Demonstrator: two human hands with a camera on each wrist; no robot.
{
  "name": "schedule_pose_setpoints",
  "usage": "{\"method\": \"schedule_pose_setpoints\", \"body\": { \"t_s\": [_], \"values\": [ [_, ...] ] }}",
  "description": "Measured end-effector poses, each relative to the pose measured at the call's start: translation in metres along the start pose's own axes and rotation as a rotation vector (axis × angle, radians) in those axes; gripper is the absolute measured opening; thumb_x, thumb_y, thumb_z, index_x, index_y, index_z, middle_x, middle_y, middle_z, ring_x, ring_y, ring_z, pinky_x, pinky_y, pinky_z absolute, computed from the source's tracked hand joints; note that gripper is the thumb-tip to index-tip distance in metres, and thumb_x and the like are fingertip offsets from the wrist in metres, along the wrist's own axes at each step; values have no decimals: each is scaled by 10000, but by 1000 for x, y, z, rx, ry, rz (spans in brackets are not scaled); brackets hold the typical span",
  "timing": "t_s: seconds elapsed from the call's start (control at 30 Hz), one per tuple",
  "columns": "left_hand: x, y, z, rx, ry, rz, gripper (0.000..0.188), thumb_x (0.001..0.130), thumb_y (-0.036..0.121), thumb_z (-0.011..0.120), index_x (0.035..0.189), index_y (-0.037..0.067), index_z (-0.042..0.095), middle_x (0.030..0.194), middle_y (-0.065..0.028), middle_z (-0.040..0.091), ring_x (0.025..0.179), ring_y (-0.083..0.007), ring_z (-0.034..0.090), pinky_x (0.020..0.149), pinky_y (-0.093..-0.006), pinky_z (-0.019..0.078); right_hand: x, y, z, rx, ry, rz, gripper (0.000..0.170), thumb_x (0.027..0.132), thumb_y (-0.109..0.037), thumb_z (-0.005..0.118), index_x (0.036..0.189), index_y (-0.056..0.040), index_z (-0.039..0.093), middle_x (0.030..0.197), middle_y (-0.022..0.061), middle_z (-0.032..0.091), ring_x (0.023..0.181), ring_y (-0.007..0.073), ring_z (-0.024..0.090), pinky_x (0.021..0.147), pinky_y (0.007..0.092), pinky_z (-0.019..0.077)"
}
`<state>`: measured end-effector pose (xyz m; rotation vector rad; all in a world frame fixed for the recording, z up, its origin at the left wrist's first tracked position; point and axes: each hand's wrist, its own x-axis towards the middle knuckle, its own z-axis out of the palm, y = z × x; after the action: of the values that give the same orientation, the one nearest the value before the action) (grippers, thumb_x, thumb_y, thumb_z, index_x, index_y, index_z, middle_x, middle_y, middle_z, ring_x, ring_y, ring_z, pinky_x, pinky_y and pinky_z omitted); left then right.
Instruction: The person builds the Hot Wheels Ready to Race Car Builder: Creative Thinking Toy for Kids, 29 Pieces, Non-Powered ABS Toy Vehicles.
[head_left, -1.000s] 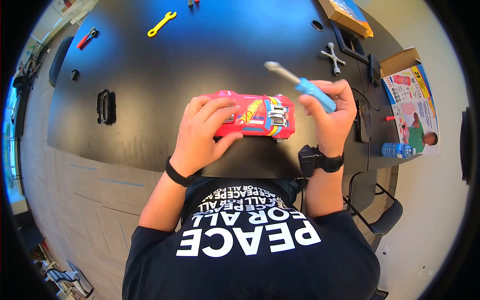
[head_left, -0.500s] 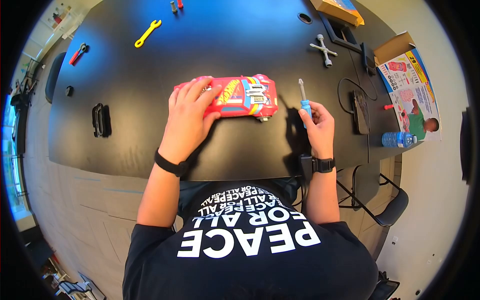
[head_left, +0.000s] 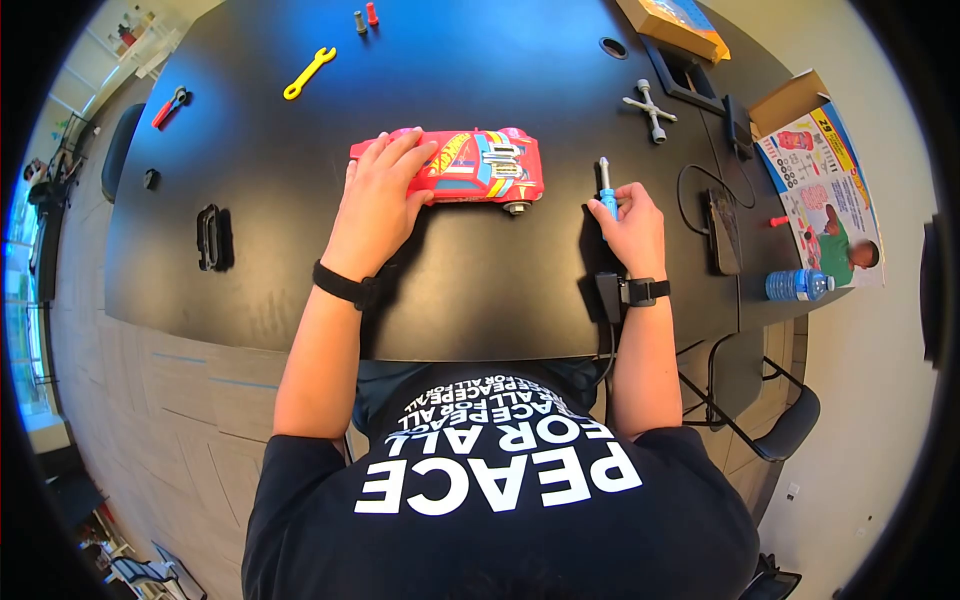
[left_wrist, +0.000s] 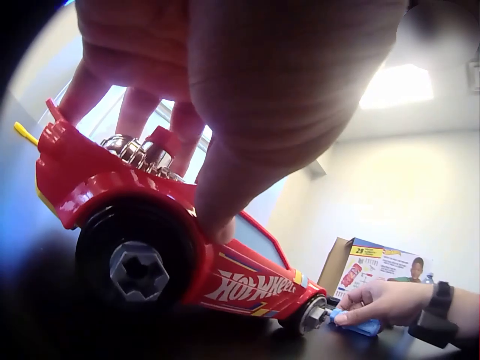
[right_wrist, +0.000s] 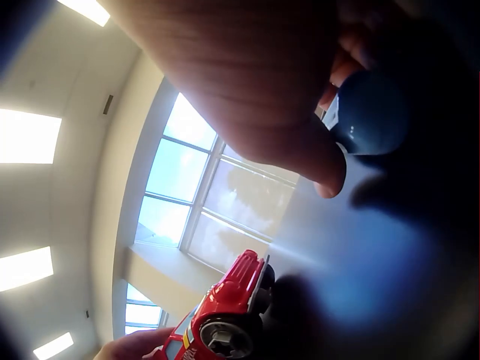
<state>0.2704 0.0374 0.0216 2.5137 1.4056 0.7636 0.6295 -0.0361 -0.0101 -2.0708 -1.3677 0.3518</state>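
A red toy car (head_left: 480, 166) with yellow and blue stripes stands on its wheels on the black table. The left hand (head_left: 378, 205) grips its left end from above, thumb on the near side, fingers over the top; in the left wrist view the thumb presses the car's body (left_wrist: 112, 184) above a black wheel (left_wrist: 139, 259). To the right of the car, apart from it, the right hand (head_left: 635, 230) holds a blue-handled screwdriver (head_left: 607, 190), its shaft pointing away from the person. In the right wrist view the blue handle (right_wrist: 371, 112) shows dark beside the thumb.
Across the table lie a yellow wrench (head_left: 310, 73), a red-handled tool (head_left: 170, 106), a black part (head_left: 209, 238) and a grey cross wrench (head_left: 652, 110). At the right are a phone (head_left: 722, 232) with a cable, a bottle (head_left: 797, 285) and a printed box (head_left: 822, 190).
The car has moved away from the person and to the left, with the left hand on it. The right hand has lowered the screwdriver, whose shaft has swung from pointing left to pointing away.
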Motion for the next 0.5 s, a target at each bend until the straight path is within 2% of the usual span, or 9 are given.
{"method": "schedule_pose_setpoints", "body": {
  "t_s": [0.17,0.23,0.27,0.3,0.33,0.37,0.43,0.5],
  "values": [
    [-5,12,-24,68,-15,-37,641,939,84,826,1546,104,620,1669,-120,562,1551,-435,482,1272,-515,411,2,-1,-7,-27,-33,-18,558,867,-444,935,1087,17,709,732,61,696,660,217,669,675,386,548],
    [-14,5,-57,-32,224,78,643,952,121,839,1554,71,618,1643,-143,595,1534,-400,527,1261,-478,423,6,12,-12,91,-57,74,601,917,-478,902,1180,28,711,709,24,665,596,153,622,600,353,514],
    [-21,4,-80,-41,266,34,640,955,121,841,1550,47,619,1613,-160,619,1509,-383,558,1249,-461,436,6,22,-16,90,-56,75,601,917,-478,902,1180,28,711,709,24,665,596,153,622,600,353,514],
    [-29,-3,-100,-50,308,-10,637,957,120,844,1546,24,620,1584,-177,644,1484,-367,590,1238,-445,448,6,33,-20,251,-110,149,591,948,-469,884,1214,29,709,715,8,654,575,118,594,559,321,482],
    [-39,-20,-112,-12,347,-110,634,957,128,852,1537,13,625,1561,-194,657,1462,-362,610,1228,-433,457,4,41,-24,412,-167,221,581,978,-460,865,1248,29,707,721,-8,643,553,83,567,519,289,449],
    [-50,-44,-126,28,387,-212,631,957,137,860,1528,1,629,1538,-212,671,1440,-356,630,1217,-421,465,2,47,-27,412,-171,215,581,978,-460,865,1248,29,707,721,-8,643,553,83,567,519,289,449],
    [-79,-107,-139,161,357,-492,690,944,253,891,1522,-16,629,1537,-249,659,1440,-365,627,1212,-437,468,-5,54,-30,566,-170,206,510,1019,-412,837,1242,27,709,757,-11,646,545,50,536,485,240,402],
    [-111,-164,-144,365,263,-714,763,900,373,911,1517,15,640,1490,-236,691,1393,-396,647,1157,-472,509,-7,56,-32,575,-185,193,496,1023,-398,838,1236,31,709,790,4,662,551,56,542,500,234,423]
  ]
}}
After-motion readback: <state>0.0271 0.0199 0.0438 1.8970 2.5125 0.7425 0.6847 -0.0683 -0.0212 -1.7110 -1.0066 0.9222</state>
